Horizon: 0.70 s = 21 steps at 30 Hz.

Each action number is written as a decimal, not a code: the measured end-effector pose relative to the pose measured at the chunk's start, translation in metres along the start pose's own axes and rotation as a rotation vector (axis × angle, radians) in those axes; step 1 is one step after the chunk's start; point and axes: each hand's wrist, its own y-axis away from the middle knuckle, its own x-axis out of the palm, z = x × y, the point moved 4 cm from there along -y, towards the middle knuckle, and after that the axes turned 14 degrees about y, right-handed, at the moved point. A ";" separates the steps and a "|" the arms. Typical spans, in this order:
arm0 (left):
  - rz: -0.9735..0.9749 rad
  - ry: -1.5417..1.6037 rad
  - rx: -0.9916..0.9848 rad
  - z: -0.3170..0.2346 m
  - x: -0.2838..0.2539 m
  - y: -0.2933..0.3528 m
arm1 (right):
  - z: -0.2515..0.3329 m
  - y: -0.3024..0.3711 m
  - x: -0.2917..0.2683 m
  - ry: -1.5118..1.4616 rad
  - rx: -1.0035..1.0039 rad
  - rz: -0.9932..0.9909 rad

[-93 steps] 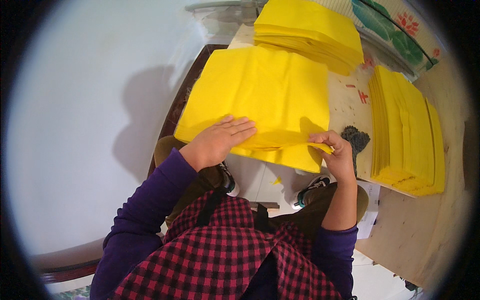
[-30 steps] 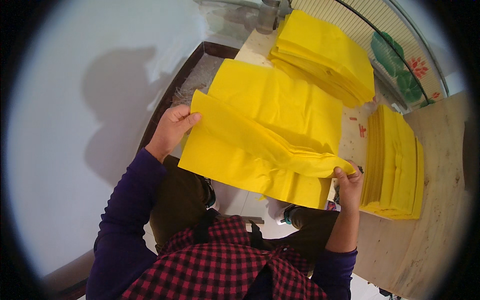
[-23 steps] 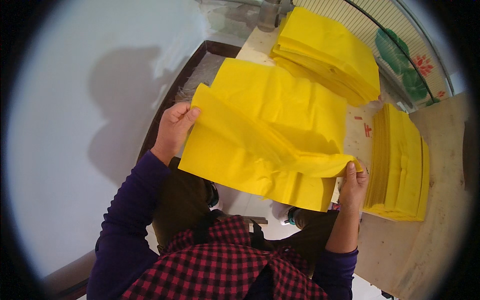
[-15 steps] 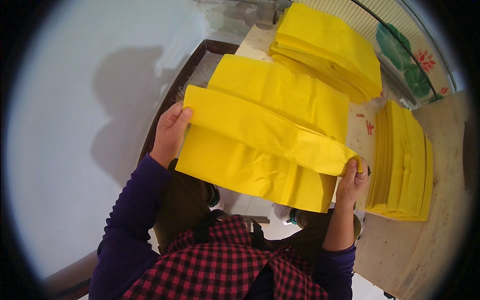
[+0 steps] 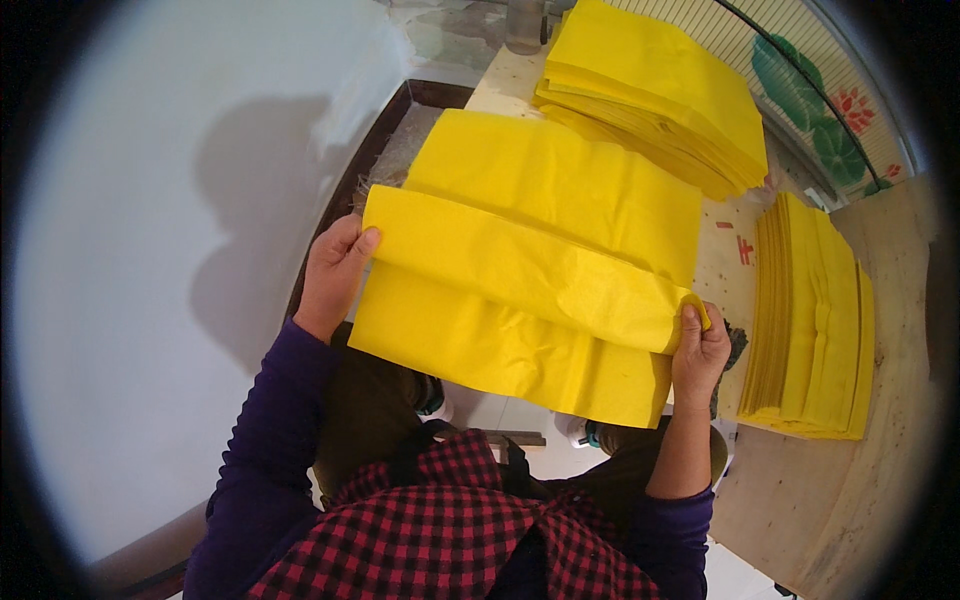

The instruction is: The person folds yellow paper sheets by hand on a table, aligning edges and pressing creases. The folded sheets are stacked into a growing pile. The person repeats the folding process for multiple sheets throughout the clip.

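The left hand (image 5: 335,272) and right hand (image 5: 702,352) each pinch, thumb uppermost, one end of a yellow cloth band (image 5: 520,262), presumably to hold it taut and straight, across the middle of the wider yellow sheet (image 5: 470,330) by the wooden table (image 5: 505,88).

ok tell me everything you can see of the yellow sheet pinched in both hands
The yellow sheet is plain, matte and felt-like, perhaps nonwoven fabric. It shows as a long band slanting down to the right, lightly creased, with its right end curling up. The left hand pinches its left end and the right hand its right, both thumbs on top. It lies across more yellow fabric, in front of the person; whether the two join is hidden.
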 end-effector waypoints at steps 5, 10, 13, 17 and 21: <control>-0.080 0.283 -0.078 0.000 0.003 0.007 | -0.002 0.000 0.001 0.048 0.078 0.032; -0.035 0.425 -0.173 0.004 -0.006 0.008 | -0.003 -0.001 0.000 -0.005 0.048 -0.038; -0.057 0.433 -0.185 0.003 -0.005 0.010 | -0.003 -0.001 -0.001 -0.023 0.016 -0.035; -0.103 0.242 -0.254 -0.005 -0.003 0.013 | -0.004 -0.001 0.001 0.002 0.078 0.008; -0.157 0.067 -0.277 -0.009 -0.001 0.014 | -0.004 -0.003 0.004 0.053 0.105 0.061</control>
